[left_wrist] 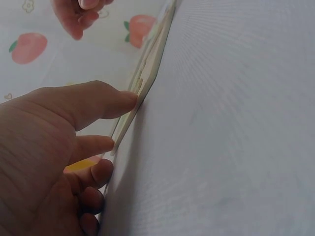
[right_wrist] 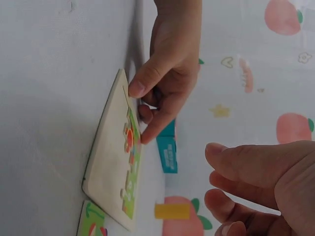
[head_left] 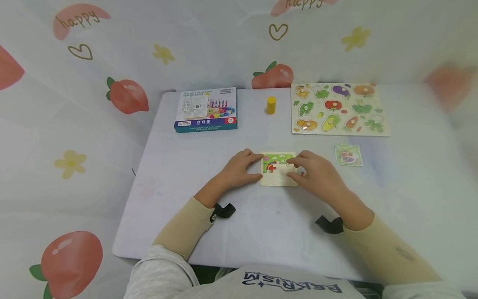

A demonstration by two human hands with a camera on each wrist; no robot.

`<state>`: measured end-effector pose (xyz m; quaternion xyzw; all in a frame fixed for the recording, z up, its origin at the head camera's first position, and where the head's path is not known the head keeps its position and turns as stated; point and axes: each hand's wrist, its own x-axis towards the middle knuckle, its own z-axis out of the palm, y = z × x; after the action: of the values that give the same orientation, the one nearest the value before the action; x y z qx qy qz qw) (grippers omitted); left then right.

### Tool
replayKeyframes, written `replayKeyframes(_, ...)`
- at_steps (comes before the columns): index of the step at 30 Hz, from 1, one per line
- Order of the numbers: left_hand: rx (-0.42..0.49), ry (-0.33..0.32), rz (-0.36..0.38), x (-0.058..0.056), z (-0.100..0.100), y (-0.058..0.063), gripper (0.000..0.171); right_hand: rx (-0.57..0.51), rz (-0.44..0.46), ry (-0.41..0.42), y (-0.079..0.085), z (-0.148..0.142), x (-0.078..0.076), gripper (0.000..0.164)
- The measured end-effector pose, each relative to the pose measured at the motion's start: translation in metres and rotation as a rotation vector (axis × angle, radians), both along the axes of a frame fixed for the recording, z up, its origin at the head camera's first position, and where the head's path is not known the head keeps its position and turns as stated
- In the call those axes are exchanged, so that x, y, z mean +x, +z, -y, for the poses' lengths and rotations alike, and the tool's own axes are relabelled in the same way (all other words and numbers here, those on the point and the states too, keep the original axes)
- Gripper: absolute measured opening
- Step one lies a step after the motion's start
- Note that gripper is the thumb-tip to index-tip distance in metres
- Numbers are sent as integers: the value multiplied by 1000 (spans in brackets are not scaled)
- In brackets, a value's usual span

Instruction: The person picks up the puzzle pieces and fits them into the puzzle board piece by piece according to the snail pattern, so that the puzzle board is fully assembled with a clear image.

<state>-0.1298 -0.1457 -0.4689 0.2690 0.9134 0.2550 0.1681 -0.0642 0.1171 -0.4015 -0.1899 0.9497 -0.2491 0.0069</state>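
Observation:
A small wooden jigsaw board (head_left: pixel 278 180) lies in front of the person, its lower part bare. Green and red jigsaw pieces (head_left: pixel 276 158) fill its top strip and left middle. My left hand (head_left: pixel 240 168) steadies the board, thumb and index fingertips spread along its left edge. Over the right edge hovers my right hand (head_left: pixel 315 172), thumb and index finger apart; the right wrist view shows nothing between those fingers (right_wrist: pixel 221 152). Beside the board's right side lies a loose green piece (right_wrist: pixel 91 219), mostly covered by the right hand in the head view.
Farther right rests a square picture piece (head_left: pixel 349 155). Along the back are a boxed bead set (head_left: pixel 207 110), a yellow cylinder (head_left: pixel 271 105) and a vegetable peg puzzle (head_left: pixel 340 110). The white table (head_left: pixel 179 166) meets a fruit-print backdrop behind.

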Motion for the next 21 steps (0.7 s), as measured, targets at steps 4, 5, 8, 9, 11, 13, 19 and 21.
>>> replayKeyframes(4, -3, 1, -6, 0, 0, -1, 67, 0, 12, -18, 1, -8, 1, 38)
replayKeyframes(5, -1, -1, -9, 0, 0, -1, 67, 3, 11, -20, 2, -10, 2, 38)
replayKeyframes(8, 7, -7, -14, 0, 0, -1, 67, 15, 17, -30, 3, -17, 4, 38)
replayKeyframes(9, 10, -8, -15, 1, 0, 0, 67, 20, 22, -34, 4, -20, 5, 38)
replayKeyframes(11, 15, -10, -15, 1, 0, 0, 67, 26, 35, -46, 4, -25, 7, 39)
replayKeyframes(13, 15, -9, -13, 1, 0, 1, 67, 30, 47, -59, 5, -30, 8, 41)
replayKeyframes(19, 10, -8, -18, 1, -1, 0, 67, 42, 81, -88, 3, -44, 10, 42)
replayKeyframes(21, 4, -6, -19, 1, -1, 0, 66, 48, 102, -95, 1, -49, 10, 41)
